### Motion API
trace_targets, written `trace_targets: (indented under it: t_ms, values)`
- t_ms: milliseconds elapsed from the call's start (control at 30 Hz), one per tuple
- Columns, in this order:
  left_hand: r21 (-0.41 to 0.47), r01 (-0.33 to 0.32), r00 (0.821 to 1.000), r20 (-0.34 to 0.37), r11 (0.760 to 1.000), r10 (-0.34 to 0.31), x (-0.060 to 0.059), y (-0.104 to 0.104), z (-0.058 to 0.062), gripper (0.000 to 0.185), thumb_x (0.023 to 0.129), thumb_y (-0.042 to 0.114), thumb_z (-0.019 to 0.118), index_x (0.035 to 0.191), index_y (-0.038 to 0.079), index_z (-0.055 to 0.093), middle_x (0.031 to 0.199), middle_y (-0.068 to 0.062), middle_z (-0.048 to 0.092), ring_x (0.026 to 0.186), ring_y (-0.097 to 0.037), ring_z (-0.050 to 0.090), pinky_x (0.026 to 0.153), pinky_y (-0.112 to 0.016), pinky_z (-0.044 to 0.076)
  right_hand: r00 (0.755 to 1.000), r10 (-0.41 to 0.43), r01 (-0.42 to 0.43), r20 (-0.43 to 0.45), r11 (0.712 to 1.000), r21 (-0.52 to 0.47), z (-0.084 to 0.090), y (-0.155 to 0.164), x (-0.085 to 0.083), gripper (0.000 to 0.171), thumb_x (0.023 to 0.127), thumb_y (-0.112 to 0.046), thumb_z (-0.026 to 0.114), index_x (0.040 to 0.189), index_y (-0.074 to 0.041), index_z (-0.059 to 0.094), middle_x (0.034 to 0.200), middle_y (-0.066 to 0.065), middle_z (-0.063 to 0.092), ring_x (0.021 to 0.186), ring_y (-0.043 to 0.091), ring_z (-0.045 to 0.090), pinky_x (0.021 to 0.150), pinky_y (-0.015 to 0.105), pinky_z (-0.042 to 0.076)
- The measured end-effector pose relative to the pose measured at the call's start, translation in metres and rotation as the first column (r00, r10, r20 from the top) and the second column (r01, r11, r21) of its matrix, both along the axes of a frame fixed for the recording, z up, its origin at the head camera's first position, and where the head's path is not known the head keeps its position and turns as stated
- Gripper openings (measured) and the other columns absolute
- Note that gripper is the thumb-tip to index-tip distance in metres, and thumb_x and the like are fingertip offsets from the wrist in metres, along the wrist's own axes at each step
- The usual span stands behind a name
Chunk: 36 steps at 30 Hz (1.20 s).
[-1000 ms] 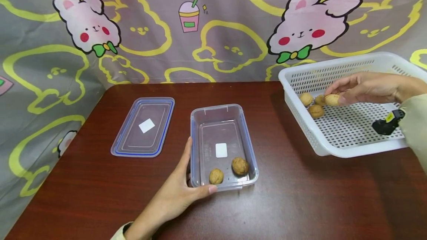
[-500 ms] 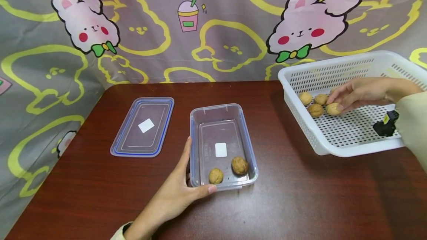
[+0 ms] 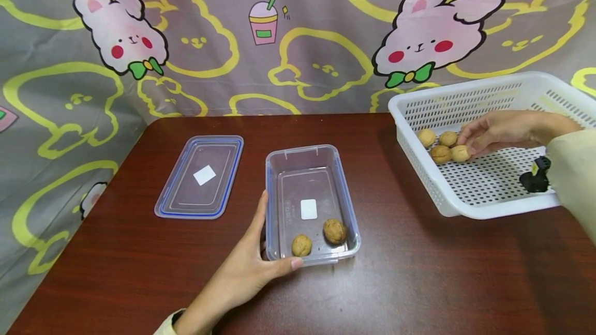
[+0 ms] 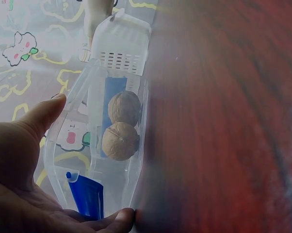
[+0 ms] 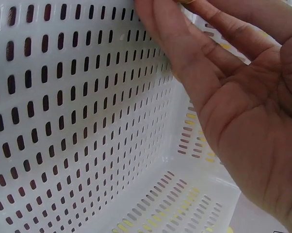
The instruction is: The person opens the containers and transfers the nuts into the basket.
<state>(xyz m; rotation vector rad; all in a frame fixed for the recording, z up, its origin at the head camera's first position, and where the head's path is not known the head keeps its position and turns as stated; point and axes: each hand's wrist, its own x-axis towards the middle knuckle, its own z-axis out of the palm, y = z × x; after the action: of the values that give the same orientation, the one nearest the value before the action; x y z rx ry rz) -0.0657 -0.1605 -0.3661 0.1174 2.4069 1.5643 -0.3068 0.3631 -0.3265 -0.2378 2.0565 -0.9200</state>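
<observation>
The right hand [image 3: 493, 132] is reaching into the white basket [image 3: 484, 206] at the far right, fingers loosely extended, touching a walnut [image 3: 460, 153]. The left hand [image 3: 251, 268] is gripping the clear container's [image 3: 311, 169] near-left corner on the bench [image 3: 410, 283].

Dark reddish-brown wooden table [image 3: 419, 283] w/ rounded far-left corner is carrying everything. Clear rectangular plastic container [image 3: 311, 169] is sitting approx. mid-table, near the front. Flat clear plastic lid w/ blue rim [image 3: 201, 177] is lying just left of it, not touching. White perforated plastic basket [image 3: 484, 190] is resting on the right side, well apart from the container, its right end running out of the head view.
</observation>
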Motion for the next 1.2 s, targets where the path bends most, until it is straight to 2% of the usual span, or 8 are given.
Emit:
trace_targets:
  t_ms: [133,300,467,633,833,1000,1133,1200]
  values:
    - [-0.002,0.002,1.000,-0.003,1.000,-0.002,-0.001,0.000,0.000,0.133,0.080,0.030,0.093,0.169,0.036,-0.006,0.173,-0.017,0.024,0.133,-0.030,0.058,0.113,-0.050,0.044,1.000,-0.022,0.022,-0.016,0.999,0.034,0.000,0.001,0.000,0.018,0.104,-0.004,0.060,0.120,0.002,0.065,0.107,0.000,0.066,0.104,0.016,0.069,0.095,0.028,0.059]
    - [0.031,0.010,1.000,0.000,0.999,-0.010,-0.001,0.000,0.001,0.132,0.081,0.027,0.092,0.169,0.035,-0.007,0.172,-0.017,0.026,0.130,-0.029,0.061,0.109,-0.044,0.047,0.999,-0.021,0.022,-0.040,0.999,0.025,0.003,0.007,-0.001,0.019,0.106,-0.005,0.058,0.121,0.005,0.064,0.110,-0.001,0.066,0.104,0.014,0.069,0.096,0.030,0.060]
    - [0.009,0.010,1.000,-0.012,1.000,-0.010,-0.002,0.000,0.001,0.133,0.080,0.029,0.092,0.169,0.035,-0.006,0.173,-0.016,0.025,0.134,-0.030,0.058,0.112,-0.048,0.044,0.995,-0.081,0.085,-0.061,0.994,0.071,0.009,0.010,0.001,0.022,0.107,-0.007,0.057,0.122,0.008,0.061,0.108,0.001,0.068,0.102,0.015,0.072,0.095,0.035,0.061]
    - [0.006,0.005,1.000,-0.004,1.000,-0.005,-0.002,0.000,0.002,0.133,0.080,0.029,0.093,0.169,0.035,-0.006,0.172,-0.016,0.026,0.132,-0.029,0.059,0.111,-0.047,0.045,0.982,-0.125,0.145,-0.143,0.979,0.142,0.015,0.009,0.004,0.024,0.105,-0.009,0.060,0.121,0.009,0.062,0.103,0.001,0.072,0.099,0.019,0.070,0.091,0.038,0.062]
    - [0.000,-0.002,1.000,0.005,1.000,0.002,-0.001,0.000,0.002,0.132,0.081,0.030,0.092,0.169,0.037,-0.005,0.172,-0.017,0.027,0.130,-0.029,0.061,0.109,-0.046,0.047,0.949,-0.145,0.192,-0.280,0.970,0.147,0.028,-0.006,0.007,0.030,0.103,-0.012,0.062,0.124,0.010,0.061,0.101,0.003,0.074,0.096,0.022,0.069,0.087,0.041,0.063]
    - [-0.015,-0.003,1.000,0.000,1.000,0.003,0.000,0.000,0.001,0.132,0.080,0.032,0.092,0.169,0.037,-0.005,0.172,-0.015,0.026,0.135,-0.030,0.056,0.113,-0.050,0.043,0.918,-0.163,0.221,-0.363,0.967,0.125,0.046,-0.027,0.015,0.036,0.103,-0.014,0.065,0.129,0.010,0.060,0.102,0.000,0.075,0.093,0.020,0.071,0.083,0.038,0.064]
    - [-0.016,-0.002,1.000,0.000,1.000,0.002,0.000,0.000,0.001,0.132,0.080,0.032,0.092,0.169,0.037,-0.005,0.173,-0.015,0.025,0.136,-0.030,0.056,0.113,-0.050,0.042,0.883,-0.185,0.245,-0.432,0.965,0.089,0.060,-0.045,0.027,0.040,0.103,-0.015,0.067,0.132,0.010,0.058,0.099,-0.003,0.074,0.088,0.014,0.071,0.077,0.031,0.063]
    - [-0.015,-0.003,1.000,0.001,1.000,0.003,0.001,0.001,0.001,0.132,0.080,0.032,0.093,0.169,0.037,-0.005,0.173,-0.014,0.025,0.136,-0.030,0.056,0.114,-0.050,0.042,0.857,-0.190,0.260,-0.479,0.962,0.083,0.066,-0.055,0.037,0.045,0.102,-0.019,0.069,0.135,0.009,0.056,0.099,-0.005,0.075,0.085,0.010,0.071,0.075,0.028,0.063]
